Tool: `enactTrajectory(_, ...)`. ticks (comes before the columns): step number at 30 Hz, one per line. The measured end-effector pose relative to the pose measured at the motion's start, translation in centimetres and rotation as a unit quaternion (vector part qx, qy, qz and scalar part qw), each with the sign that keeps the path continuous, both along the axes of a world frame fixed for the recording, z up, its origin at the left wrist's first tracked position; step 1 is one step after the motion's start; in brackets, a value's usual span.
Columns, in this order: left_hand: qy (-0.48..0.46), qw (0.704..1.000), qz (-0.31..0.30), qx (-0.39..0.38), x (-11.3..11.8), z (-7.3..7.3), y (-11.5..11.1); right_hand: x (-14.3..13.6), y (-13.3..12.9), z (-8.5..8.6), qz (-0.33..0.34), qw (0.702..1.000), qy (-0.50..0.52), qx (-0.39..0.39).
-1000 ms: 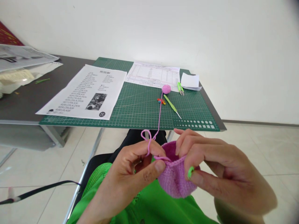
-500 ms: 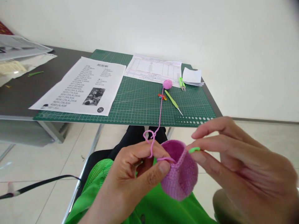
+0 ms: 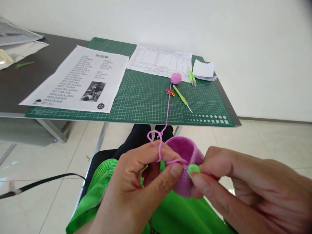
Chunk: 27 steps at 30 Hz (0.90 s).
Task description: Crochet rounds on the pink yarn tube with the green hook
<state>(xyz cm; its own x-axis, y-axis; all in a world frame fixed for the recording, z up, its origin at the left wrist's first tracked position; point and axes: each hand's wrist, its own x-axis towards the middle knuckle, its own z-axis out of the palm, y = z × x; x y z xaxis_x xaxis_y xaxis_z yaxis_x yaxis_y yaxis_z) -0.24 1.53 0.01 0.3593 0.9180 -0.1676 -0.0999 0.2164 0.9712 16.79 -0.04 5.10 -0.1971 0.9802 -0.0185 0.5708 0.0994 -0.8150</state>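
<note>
A pink crocheted cup-shaped piece (image 3: 181,146) is held over my lap, its round opening tilted upward. My left hand (image 3: 143,175) pinches its near rim between thumb and index finger, with pink yarn (image 3: 160,151) looped around the index finger. In my right hand (image 3: 234,178), thumb and index finger grip a small green stitch marker (image 3: 194,169) right at the piece's rim. Whether the marker passes through a stitch cannot be made out. The yarn runs up to a small pink ball (image 3: 175,78) on the green cutting mat (image 3: 143,97).
A light green crochet hook (image 3: 180,95), green thread snips (image 3: 192,78) and several coloured stitch markers (image 3: 170,92) lie near the ball. A printed pattern sheet (image 3: 73,81) covers the mat's left part. Another form (image 3: 158,61) and a paper stack (image 3: 204,70) lie behind.
My right hand has moved left and down, bringing the green stitch marker from the piece's right side to its near rim. The piece is partly covered now. The view has shifted slightly.
</note>
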Motion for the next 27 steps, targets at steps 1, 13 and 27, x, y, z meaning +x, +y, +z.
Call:
enactTrajectory(1,0.004,1.000,0.003,-0.002,0.0,0.0,-0.1,-0.1,0.0,0.0,-0.009,1.000,0.003,-0.016)
enactTrajectory(13,-0.052,0.998,0.035,0.028,0.5,0.3,-0.1,0.1,0.2,-1.8,-0.012,0.996,0.044,0.082)
enactTrajectory(27,0.076,0.972,0.069,0.213,0.2,0.5,0.0,-1.1,0.4,0.2,-0.070,0.997,0.026,-0.013)
